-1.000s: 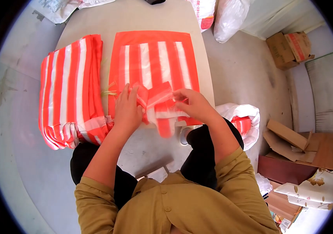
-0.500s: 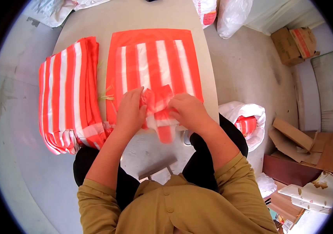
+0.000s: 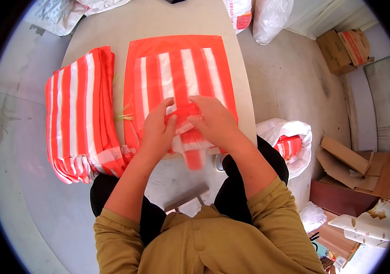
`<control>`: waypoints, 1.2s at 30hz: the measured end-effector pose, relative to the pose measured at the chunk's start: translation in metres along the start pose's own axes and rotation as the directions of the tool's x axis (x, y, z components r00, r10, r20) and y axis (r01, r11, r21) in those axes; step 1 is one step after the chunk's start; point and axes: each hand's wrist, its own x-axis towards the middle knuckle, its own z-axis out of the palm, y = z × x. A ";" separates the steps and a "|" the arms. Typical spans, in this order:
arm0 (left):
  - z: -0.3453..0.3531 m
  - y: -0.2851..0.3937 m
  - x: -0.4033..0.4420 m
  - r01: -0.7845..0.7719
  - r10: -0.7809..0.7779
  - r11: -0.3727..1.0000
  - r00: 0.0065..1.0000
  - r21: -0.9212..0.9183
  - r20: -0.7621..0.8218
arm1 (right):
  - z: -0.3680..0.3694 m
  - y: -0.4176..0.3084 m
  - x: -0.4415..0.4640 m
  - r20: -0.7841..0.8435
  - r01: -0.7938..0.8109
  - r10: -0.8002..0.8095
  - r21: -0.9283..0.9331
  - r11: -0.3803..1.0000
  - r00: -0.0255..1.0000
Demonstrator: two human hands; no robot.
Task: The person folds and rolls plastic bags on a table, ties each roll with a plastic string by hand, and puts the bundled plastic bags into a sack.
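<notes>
Touching striped bag [image 3: 176,80]: right fingers [image 3: 202,101] | white sack [image 3: 237,11] (red print, probably lettering, illegible)

an orange-red plastic bag [image 3: 179,75] has white lengthwise stripes and a plain orange-red band along its far edge. the folded stack [image 3: 78,105] repeats the red and white stripes. the tabletop [image 3: 167,18] is beige, the thin strands [image 3: 124,115] pale yellow-green. the shirt [image 3: 181,242] is mustard brown, the trousers [image 3: 106,194] black. a white sack [image 3: 305,150] shows red and white stripes inside. a white cloth [image 3: 363,221] has brown floral shapes.
</notes>
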 end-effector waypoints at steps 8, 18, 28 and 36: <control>0.000 -0.004 -0.002 -0.161 0.124 0.849 0.987 0.504 0.107 | 0.034 0.027 0.014 0.109 0.222 -0.203 -0.223 0.949 0.973; -0.007 -0.005 0.002 -0.138 0.102 0.905 0.989 0.403 0.111 | 0.019 0.001 0.016 0.162 0.006 0.002 -0.050 0.999 0.987; -0.030 0.014 -0.009 0.002 -0.038 0.992 0.958 0.127 0.283 | -0.009 -0.003 -0.009 0.362 -0.264 0.152 0.284 0.922 0.920; -0.016 0.007 -0.012 -0.279 0.182 0.916 0.930 0.290 0.320 | 0.003 0.009 -0.023 0.207 0.036 -0.007 -0.136 0.990 0.978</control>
